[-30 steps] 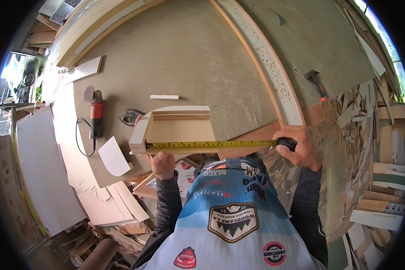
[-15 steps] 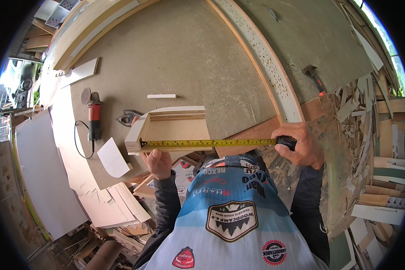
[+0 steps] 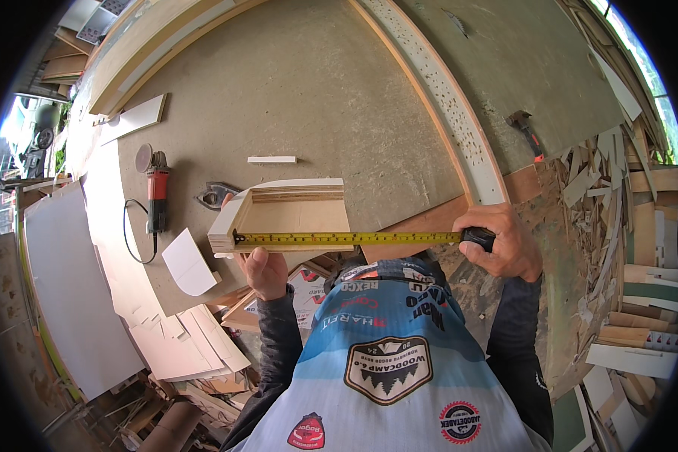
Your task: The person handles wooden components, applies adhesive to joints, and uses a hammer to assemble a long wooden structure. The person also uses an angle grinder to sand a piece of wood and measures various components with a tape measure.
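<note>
My right hand point(image 3: 497, 239) is closed around the black case of a tape measure point(image 3: 477, 239). Its yellow blade stretches left along the near side of a shallow wooden box point(image 3: 297, 215), which has white outer faces and a pale bare inside. The blade's hooked end rests by the box's left near corner. My left hand point(image 3: 262, 270) grips that corner from below, thumb up by the blade end and a fingertip showing at the far left side. Most of its other fingers are hidden behind the box.
On the grey work surface lie an angle grinder point(image 3: 157, 192) with a cord, a dark metal tool point(image 3: 217, 195), a white strip point(image 3: 272, 160), a white offcut point(image 3: 190, 262) and a hammer point(image 3: 526, 134). A long wood-edged white panel point(image 3: 448, 105) runs from my right hand. Scrap strips point(image 3: 591, 181) pile at right.
Almost nothing differs. The box and tape blade have shifted very slightly, and both hands keep their grip.
</note>
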A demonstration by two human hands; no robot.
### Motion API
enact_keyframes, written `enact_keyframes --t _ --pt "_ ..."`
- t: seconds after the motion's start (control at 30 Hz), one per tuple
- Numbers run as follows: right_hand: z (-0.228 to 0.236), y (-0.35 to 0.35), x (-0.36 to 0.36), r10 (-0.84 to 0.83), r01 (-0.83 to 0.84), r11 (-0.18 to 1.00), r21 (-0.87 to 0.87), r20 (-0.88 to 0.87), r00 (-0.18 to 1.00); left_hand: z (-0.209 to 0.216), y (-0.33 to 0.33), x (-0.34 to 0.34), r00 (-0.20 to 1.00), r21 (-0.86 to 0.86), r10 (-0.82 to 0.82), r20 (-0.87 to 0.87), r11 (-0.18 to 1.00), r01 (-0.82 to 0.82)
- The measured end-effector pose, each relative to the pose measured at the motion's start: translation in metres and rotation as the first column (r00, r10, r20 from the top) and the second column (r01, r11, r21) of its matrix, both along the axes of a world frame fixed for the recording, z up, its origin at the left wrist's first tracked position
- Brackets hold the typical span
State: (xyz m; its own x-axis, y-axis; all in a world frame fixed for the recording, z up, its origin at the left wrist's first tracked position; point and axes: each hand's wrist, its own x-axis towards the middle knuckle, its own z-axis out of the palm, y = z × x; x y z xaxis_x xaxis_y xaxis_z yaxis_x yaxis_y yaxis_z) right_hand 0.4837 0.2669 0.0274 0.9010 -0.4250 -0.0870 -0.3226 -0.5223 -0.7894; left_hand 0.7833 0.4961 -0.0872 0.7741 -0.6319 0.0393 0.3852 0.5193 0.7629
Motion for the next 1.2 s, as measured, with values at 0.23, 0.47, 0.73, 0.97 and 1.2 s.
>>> enact_keyframes --t 0.23,0.47,0.73,0.97,1.2 --pt "-0.0013 0.0012 0.0015 0.004 -0.004 1.0 0.003 -0.002 1.0 0.0027 -0.0012 -0.0003 1.0 0.01 0.02 -0.003 1.0 -0.02" --pt "-0.0015 0.0018 0.001 0.0 0.0 1.0 0.008 0.006 1.0 -0.002 0.0002 0.0006 1.0 0.016 0.023 -0.007 1.0 -0.023" --pt "-0.0023 0.0023 0.0013 -0.004 0.004 1.0 0.009 0.014 1.0 -0.0028 0.0001 0.0008 1.0 0.023 0.026 -0.002 0.999 -0.026" --pt "-0.0023 0.0037 0.0012 -0.014 0.013 1.0 0.002 0.02 1.0 0.0016 -0.0021 0.0006 1.0 0.02 0.019 0.004 1.0 -0.019" --pt "-0.0011 0.0033 0.0008 -0.016 0.016 1.0 0.001 0.022 1.0 0.0022 -0.0024 -0.0001 1.0 0.018 0.023 0.001 1.0 -0.023"
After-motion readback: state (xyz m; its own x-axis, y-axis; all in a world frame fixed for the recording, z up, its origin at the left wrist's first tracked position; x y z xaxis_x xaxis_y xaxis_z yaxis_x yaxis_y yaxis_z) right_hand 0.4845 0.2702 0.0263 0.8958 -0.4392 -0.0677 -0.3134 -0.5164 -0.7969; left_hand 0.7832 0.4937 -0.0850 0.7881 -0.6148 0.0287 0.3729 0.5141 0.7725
